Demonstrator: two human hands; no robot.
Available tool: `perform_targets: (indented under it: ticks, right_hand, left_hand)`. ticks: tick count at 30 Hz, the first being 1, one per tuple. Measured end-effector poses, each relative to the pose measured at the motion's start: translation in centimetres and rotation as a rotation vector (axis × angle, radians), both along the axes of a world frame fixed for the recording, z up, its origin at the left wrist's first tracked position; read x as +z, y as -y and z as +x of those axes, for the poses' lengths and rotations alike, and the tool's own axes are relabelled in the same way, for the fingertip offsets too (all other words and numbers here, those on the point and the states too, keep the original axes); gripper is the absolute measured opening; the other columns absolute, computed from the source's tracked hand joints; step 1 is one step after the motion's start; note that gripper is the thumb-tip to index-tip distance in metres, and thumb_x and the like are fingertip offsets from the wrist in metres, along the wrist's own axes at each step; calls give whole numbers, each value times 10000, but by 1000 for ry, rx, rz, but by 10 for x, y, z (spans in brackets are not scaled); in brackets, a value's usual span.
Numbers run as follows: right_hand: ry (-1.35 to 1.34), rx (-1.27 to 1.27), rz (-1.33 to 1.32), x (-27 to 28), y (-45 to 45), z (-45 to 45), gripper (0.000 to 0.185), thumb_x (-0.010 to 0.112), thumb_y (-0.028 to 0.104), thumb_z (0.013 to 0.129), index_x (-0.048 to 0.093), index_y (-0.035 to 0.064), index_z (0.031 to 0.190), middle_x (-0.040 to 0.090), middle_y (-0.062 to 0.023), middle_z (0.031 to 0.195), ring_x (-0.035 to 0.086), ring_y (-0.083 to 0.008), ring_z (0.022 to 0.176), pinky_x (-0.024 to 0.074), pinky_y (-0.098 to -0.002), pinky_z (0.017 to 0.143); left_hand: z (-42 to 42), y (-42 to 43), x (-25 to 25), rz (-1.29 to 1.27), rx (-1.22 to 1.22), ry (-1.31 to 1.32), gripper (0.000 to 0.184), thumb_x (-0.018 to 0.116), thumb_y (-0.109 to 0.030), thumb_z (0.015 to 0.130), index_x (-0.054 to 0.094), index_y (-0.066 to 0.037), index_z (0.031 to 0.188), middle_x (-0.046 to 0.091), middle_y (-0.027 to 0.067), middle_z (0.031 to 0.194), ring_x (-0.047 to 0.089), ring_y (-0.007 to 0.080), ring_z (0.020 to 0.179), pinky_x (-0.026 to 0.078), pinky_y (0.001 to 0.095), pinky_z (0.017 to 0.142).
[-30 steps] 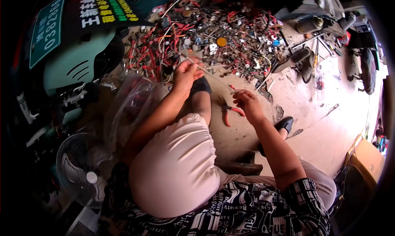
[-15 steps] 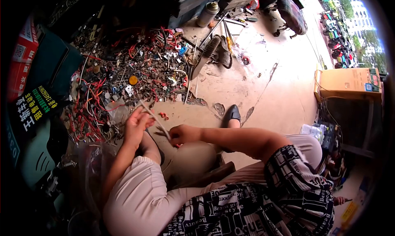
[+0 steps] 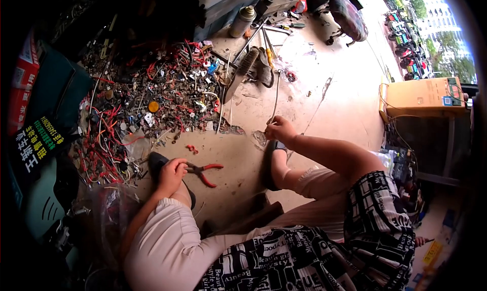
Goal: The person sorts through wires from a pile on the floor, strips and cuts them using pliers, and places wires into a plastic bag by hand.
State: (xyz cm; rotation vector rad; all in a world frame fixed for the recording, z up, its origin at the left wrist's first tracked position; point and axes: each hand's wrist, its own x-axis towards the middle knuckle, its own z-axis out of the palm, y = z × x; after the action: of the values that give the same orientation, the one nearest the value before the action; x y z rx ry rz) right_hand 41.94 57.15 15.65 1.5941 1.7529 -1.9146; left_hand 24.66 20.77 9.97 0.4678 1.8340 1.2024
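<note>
My left hand (image 3: 171, 177) is closed around the jaw end of red-handled pliers (image 3: 208, 175), whose open handles point right over the floor. My right hand (image 3: 280, 131) pinches the lower end of a thin grey cable (image 3: 277, 96). That cable stretches up across the floor, and a small dark ring-like end shows at its top. Several small red pieces (image 3: 192, 149) lie on the floor just above the pliers.
A wide heap of wire scraps and small metal parts (image 3: 167, 88) covers the floor at upper left. Beyond it are a brush (image 3: 247, 63), a spray can (image 3: 243, 21) and several tools. An orange-brown box (image 3: 423, 99) stands at right. My shoes flank the hands.
My right hand has moved up and right, away from my left hand, and now has the cable. The pliers, earlier at my right hand, are now in my left.
</note>
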Motion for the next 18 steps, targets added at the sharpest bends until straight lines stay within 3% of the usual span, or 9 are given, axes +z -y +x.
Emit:
perform_targets:
  ticks: [9, 18]
  right_hand:
    - [-17, -150, -12, -42, -29, -2, 101, 539, 42, 817, 468, -5, 872, 584, -119, 730, 599, -194, 609, 540, -298, 611]
    - [-124, -363, -37, -61, -80, -27, 68, 536, 56, 814, 479, 18, 812, 557, -93, 681, 539, -164, 527, 486, -269, 499]
  left_hand:
    - [1, -5, 3, -17, 63, 19, 143, 495, -49, 891, 601, -1, 975, 639, 73, 804, 617, 117, 649, 501, 236, 573]
    - [-1, -4, 4, -29, 79, 58, 149, 487, -45, 895, 600, 0, 980, 639, 71, 823, 616, 115, 672, 498, 229, 587]
